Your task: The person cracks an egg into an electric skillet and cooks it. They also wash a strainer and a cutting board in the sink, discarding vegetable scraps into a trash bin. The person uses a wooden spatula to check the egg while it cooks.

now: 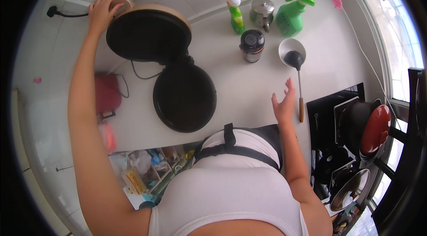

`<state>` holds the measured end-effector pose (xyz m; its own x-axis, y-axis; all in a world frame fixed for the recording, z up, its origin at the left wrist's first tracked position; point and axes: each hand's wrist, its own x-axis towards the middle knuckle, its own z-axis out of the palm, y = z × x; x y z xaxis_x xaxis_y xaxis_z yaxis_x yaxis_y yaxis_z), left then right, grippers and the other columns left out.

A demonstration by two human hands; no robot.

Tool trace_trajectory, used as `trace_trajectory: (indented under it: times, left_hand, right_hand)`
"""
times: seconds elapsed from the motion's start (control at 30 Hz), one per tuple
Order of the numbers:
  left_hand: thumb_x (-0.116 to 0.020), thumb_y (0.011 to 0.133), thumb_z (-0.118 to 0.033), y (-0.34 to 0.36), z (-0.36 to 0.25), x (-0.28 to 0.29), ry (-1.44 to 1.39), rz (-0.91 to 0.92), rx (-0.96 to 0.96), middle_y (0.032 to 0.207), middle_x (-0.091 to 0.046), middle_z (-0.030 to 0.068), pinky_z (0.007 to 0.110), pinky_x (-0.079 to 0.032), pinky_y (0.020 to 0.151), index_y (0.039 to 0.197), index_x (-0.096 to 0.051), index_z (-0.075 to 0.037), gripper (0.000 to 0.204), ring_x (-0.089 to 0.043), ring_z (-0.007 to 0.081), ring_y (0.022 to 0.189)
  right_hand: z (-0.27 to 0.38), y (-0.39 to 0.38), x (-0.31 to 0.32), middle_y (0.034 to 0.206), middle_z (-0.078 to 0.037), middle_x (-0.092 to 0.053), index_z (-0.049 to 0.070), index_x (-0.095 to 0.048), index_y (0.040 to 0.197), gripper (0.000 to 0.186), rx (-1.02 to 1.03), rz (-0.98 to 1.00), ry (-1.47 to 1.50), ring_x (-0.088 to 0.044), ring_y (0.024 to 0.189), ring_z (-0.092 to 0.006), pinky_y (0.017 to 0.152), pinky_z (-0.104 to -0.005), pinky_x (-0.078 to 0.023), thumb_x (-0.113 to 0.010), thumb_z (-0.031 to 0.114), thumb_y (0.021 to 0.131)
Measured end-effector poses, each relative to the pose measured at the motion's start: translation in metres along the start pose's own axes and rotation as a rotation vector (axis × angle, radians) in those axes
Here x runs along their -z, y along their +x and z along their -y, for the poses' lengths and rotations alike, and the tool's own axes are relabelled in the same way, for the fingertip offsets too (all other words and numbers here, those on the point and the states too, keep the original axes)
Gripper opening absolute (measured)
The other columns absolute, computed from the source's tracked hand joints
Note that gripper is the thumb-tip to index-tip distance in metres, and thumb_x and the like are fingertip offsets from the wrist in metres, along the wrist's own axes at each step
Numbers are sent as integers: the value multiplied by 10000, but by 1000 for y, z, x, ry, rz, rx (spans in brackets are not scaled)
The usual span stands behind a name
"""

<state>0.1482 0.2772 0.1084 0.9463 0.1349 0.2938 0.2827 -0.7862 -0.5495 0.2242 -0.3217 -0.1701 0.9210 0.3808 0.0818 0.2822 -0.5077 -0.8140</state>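
My left hand (pixel 101 11) grips the tan handle (pixel 123 4) of a black electric griddle's raised round lid (pixel 147 33). The griddle's dark lower plate (pixel 184 98) lies exposed on the white counter (pixel 235 102), with a cord running beside it. My right hand (pixel 283 100) hovers at the counter's front right with fingers apart and nothing in them. Just right of it lies a black ladle with a wooden handle (pixel 301 109), its head resting in a white bowl (pixel 285 49).
A black-lidded cup (pixel 251 47), two spray bottles (pixel 289 18) and a steel pot (pixel 262 9) stand at the back. A red appliance (pixel 109 93) sits at left. A black stove (pixel 322 116) with pans and a red lid (pixel 374 129) is at right. An open drawer (pixel 147 169) shows below the counter.
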Motion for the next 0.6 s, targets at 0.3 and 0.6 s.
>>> trace_trajectory:
  times: [0.3, 0.6]
  left_hand:
    - [-622, 866, -254, -18, -29, 35, 174, -134, 151, 1176, -535, 102, 441, -359, 953, 1177, -521, -77, 373, -500, 285, 1104]
    - [-643, 808, -164, -169, -172, 103, -113, -180, 443, 1296, -467, 110, 471, -296, 1026, 1260, -518, -107, 472, -418, 307, 1243]
  right_hand:
    - [8, 43, -4, 1003, -121, -655, 41, -590, 1124, 319, 92, -51, 157, -642, 965, -252, 797, -340, -531, -629, 12, 808]
    - [-18, 241, -88, 1018, -222, -642, 22, -620, 1091, 378, -9, 108, -32, -605, 959, -388, 840, -432, -471, -607, 325, 864]
